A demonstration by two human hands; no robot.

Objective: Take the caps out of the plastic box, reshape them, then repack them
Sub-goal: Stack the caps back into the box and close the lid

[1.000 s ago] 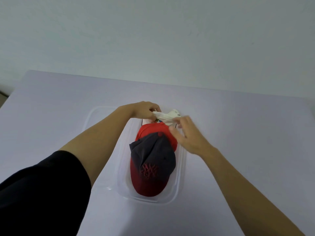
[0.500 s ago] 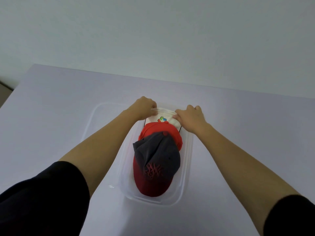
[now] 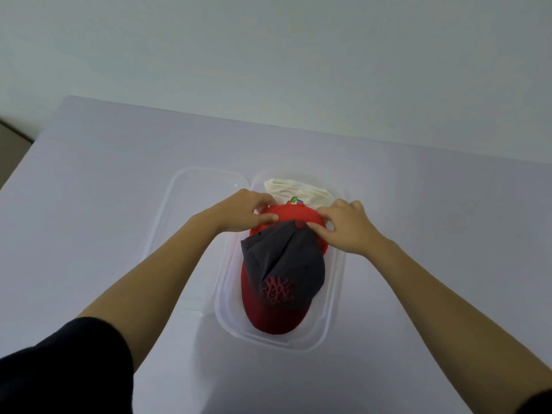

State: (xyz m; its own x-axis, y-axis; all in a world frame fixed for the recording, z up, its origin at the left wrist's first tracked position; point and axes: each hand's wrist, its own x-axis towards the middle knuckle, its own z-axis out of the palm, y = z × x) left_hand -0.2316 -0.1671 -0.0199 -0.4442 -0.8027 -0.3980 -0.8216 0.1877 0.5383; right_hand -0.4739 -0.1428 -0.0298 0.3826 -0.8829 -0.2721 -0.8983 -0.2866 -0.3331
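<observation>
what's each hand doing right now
left hand: grips the red cap
right hand: grips the red cap at its other side

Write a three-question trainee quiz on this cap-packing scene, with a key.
1. True or false: the white cap lies at the far end of the plastic box.
2. The left hand and right hand both grip which cap: A white, B red, C dark?
3. Fill in: the dark cap nearest the person has a ____ brim.

Key: 1 true; 2 B, the red cap; 3 red.
</observation>
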